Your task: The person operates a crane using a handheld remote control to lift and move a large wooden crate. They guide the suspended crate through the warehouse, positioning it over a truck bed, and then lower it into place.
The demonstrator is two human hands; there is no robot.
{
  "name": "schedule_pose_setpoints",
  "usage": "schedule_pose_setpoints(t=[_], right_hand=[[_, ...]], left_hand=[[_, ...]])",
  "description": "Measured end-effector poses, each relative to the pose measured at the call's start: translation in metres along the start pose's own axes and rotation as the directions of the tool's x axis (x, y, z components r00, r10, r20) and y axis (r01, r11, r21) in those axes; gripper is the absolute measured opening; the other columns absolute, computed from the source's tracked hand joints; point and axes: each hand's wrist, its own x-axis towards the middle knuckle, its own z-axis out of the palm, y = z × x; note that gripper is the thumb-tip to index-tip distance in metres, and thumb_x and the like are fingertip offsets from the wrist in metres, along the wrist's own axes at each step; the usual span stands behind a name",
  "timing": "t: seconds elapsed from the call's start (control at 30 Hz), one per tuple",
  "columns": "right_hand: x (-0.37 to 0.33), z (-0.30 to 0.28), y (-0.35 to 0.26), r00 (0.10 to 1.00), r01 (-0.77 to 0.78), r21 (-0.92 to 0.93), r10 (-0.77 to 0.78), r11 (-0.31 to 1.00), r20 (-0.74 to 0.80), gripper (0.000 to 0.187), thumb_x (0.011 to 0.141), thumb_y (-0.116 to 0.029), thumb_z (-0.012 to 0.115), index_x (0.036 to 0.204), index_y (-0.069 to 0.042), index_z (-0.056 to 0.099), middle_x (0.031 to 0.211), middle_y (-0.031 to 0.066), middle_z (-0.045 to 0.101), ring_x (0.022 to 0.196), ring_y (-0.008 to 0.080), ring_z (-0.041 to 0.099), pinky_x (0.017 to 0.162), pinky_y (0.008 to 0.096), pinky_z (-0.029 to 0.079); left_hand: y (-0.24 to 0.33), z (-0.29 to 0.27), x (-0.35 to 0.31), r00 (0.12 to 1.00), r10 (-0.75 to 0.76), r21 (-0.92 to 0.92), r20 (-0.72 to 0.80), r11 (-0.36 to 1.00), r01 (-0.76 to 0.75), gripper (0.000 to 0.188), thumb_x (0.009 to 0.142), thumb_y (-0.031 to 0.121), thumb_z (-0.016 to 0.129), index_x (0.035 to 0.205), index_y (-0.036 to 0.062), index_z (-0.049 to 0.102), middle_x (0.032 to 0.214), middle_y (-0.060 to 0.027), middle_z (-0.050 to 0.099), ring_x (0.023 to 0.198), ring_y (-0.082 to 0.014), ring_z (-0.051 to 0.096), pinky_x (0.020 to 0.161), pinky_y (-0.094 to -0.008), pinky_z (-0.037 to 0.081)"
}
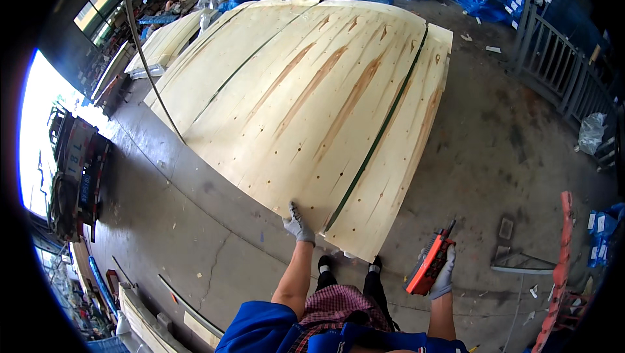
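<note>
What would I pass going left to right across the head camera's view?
Truck → left hand → red tool → red bar → blue packages.

Railing point(553, 56) right of wooden panel point(293, 118)

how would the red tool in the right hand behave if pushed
The red tool is probably rigid, given its hard-looking casing. It likely wouldn't roll, since its body looks blocky. Its bulk beside the gloved right hand suggests some weight.
</note>
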Motion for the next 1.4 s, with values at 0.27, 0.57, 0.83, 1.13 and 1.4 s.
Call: schedule_pose_setpoints(t=[0.27,0.57,0.83,1.13,1.4], right_hand=[[0.006,-0.01,0.003,0.998,0.048,-0.03,-0.046,0.998,0.051,0.06,0.086,-0.067,0.043,0.09,-0.01,0.059,0.072,0.0066,0.061,0.061,0.0172,0.06,0.055,0.0304,0.05],[0.02,-0.03,0.021,0.993,0.072,0.003,-0.072,0.997,0.093,0.065,0.084,-0.07,0.044,0.087,-0.007,0.06,0.07,0.0057,0.061,0.059,0.0166,0.059,0.054,0.03,0.05],[0.037,-0.057,0.048,0.97,0.02,0.059,-0.034,0.998,0.239,0.058,0.088,-0.065,0.043,0.108,-0.012,0.057,0.075,0.0082,0.061,0.063,0.0181,0.058,0.056,0.0306,0.05],[0.034,-0.034,0.056,0.982,0.079,0.034,-0.084,0.996,0.167,0.061,0.085,-0.07,0.045,0.084,-0.01,0.057,0.068,0.0036,0.057,0.058,0.0143,0.055,0.051,0.0272,0.045],[0.066,-0.02,0.057,0.965,0.128,-0.017,-0.12,0.992,0.232,0.057,0.087,-0.065,0.047,0.115,-0.016,0.058,0.085,0.0059,0.064,0.072,0.0174,0.061,0.063,0.031,0.051]], left_hand=[[0.001,-0.004,0.001,0.995,0.087,-0.046,0.055,0.995,-0.084,0.038,0.086,0.032,0.069,0.108,0.0025,0.059,0.096,-0.0072,0.066,0.079,-0.0151,0.062,0.07,-0.0316,0.053],[-0.002,-0.012,0.01,0.989,0.117,-0.087,0.086,0.99,-0.11,0.041,0.086,0.033,0.069,0.112,0.0016,0.058,0.098,-0.0083,0.066,0.081,-0.0168,0.063,0.071,-0.032,0.053],[-0.009,-0.012,0.01,0.983,0.124,-0.155,0.135,0.983,-0.102,0.041,0.088,0.032,0.068,0.114,0.0019,0.056,0.098,-0.009,0.066,0.081,-0.0165,0.062,0.071,-0.0311,0.052],[-0.004,-0.02,0.012,0.971,0.139,-0.141,0.193,0.984,-0.112,0.043,0.09,0.033,0.065,0.117,0.0019,0.053,0.096,-0.0101,0.066,0.078,-0.0167,0.063,0.067,-0.0304,0.053],[0.0,-0.027,0.01,0.962,0.19,-0.195,0.197,0.969,-0.151,0.045,0.09,0.035,0.065,0.116,0.0011,0.05,0.096,-0.0109,0.065,0.077,-0.0181,0.063,0.065,-0.0317,0.054]])
